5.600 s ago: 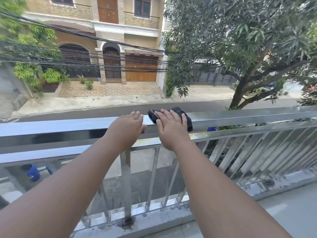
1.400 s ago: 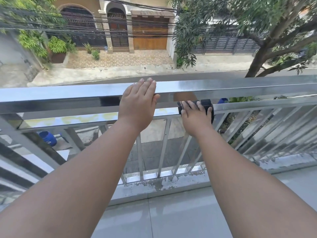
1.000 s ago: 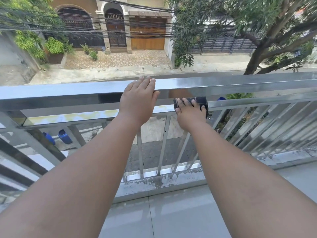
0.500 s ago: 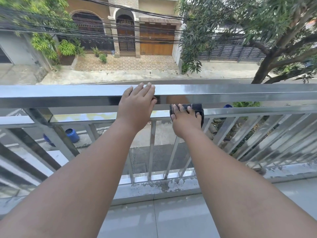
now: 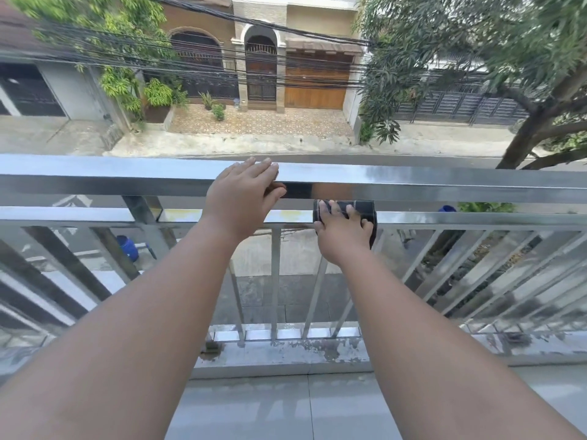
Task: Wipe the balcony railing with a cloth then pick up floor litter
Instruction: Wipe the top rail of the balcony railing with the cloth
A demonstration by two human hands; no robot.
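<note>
- Balcony floor (image 5: 286, 404): pale tiles, nearest the viewer, running to a stained kerb (image 5: 286, 354) under the balusters.
- Forearms: two, bare, reaching forward from the lower corners.
- Balcony railing (image 5: 444, 185): polished metal; broad top rail, a thinner lower rail (image 5: 476, 219) beneath it, upright balusters below.
- Right hand (image 5: 344, 235): fingers spread, palm pressed flat on the cloth against the lower rail; not closed round it.
- Cloth (image 5: 365, 208): dark, folded, draped over the lower rail under the right hand, its edges showing above and right of the fingers.
- Left hand (image 5: 243, 195): open, fingers together, laid over the near edge of the top rail, just left of the cloth; holds nothing.
- Blue barrel (image 5: 127, 247): at ground level, seen through the left balusters.
- Street, overhead cables, tree (image 5: 521, 131) at right, house with wooden garage door (image 5: 314, 87): beyond the railing.
</note>
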